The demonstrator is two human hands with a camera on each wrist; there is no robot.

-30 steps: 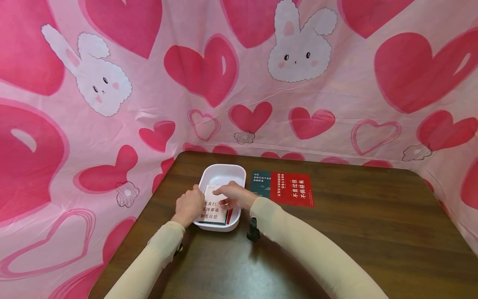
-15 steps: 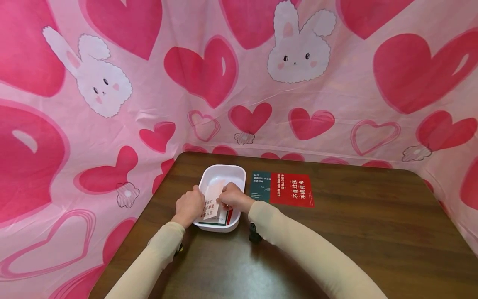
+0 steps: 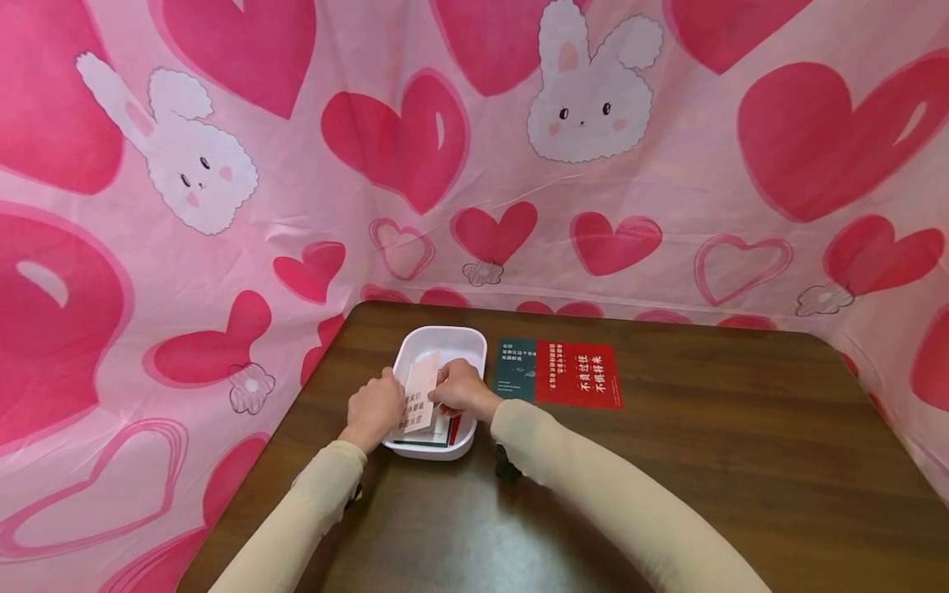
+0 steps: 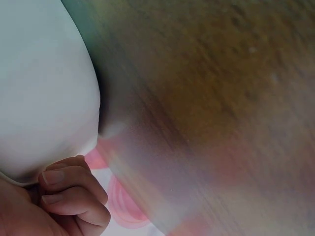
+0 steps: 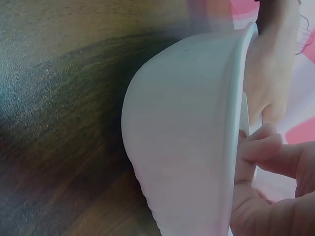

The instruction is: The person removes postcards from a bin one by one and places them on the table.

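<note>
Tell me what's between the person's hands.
In the head view, a pale card with Chinese characters is between the left hand and right hand; beneath it, more cards in the white tray.

My R hand point(image 3: 461, 387) hides pt of the pale card point(image 3: 419, 399), which itself covers most of the cards under it point(image 3: 436, 440). Fine print on the green card point(image 3: 515, 371): too sm. to read. L wrist view: table point(image 4: 221, 73) blurry, white tub point(image 4: 44, 88) cut off top & L. R wrist view: tub's wall blocks most contents; R hand cut off at R edge.
</note>
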